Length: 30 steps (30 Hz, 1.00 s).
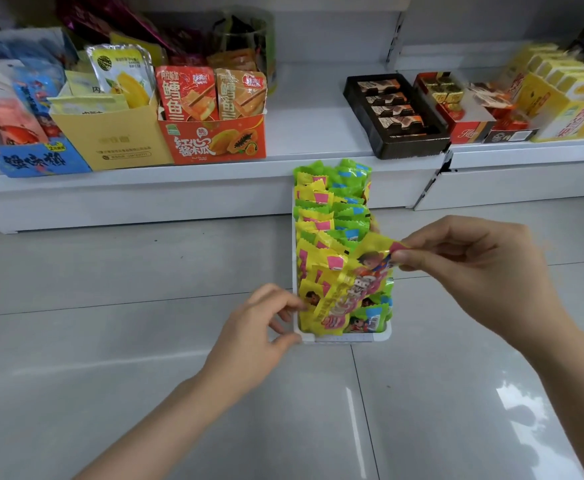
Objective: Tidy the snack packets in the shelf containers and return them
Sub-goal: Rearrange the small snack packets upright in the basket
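In the head view, a white tray (344, 338) of yellow and green snack packets (332, 216) sits on the grey tiled floor (145, 375) at frame centre, pulled out below the white shelf (311, 98) for sorting. The right hand (470, 268) pinches a yellow packet (349, 289) by its top corner, lifting it free. The left hand (262, 327), fingers curled, seems to grip the tray's near corner, probably steadying it. Boxed snacks line the shelf above.
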Motion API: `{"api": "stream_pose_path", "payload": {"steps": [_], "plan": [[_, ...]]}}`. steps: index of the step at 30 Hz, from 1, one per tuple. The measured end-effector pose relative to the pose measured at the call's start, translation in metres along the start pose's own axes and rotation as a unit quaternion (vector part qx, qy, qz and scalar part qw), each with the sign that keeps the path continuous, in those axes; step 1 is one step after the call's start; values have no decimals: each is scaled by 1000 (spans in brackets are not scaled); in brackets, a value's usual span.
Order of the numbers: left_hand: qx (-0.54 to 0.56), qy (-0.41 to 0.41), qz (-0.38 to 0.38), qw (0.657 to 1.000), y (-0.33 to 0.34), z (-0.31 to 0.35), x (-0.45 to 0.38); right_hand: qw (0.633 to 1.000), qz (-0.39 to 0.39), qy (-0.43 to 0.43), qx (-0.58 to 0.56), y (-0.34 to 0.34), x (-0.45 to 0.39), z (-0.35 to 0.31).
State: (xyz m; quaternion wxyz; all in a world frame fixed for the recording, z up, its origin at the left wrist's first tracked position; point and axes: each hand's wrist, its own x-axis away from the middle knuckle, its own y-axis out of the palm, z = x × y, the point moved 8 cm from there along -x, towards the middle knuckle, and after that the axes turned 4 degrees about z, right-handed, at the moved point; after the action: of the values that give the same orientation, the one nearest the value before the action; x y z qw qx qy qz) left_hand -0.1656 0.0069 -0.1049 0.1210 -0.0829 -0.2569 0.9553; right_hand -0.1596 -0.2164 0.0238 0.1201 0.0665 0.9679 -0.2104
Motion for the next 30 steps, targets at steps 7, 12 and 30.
{"api": "stream_pose_path", "payload": {"steps": [7, 12, 30], "plan": [[-13, -31, 42, 999, 0, -16, -36, 999, 34, -28, 24, -5, 1, -1], [92, -105, -32, 990, 3, -30, -55, 993, 35, -90, 63, 13, 19, 1], [198, -115, 25, 973, -4, -28, -49, 961, -59, -84, 257, 84, 26, 43]]}}
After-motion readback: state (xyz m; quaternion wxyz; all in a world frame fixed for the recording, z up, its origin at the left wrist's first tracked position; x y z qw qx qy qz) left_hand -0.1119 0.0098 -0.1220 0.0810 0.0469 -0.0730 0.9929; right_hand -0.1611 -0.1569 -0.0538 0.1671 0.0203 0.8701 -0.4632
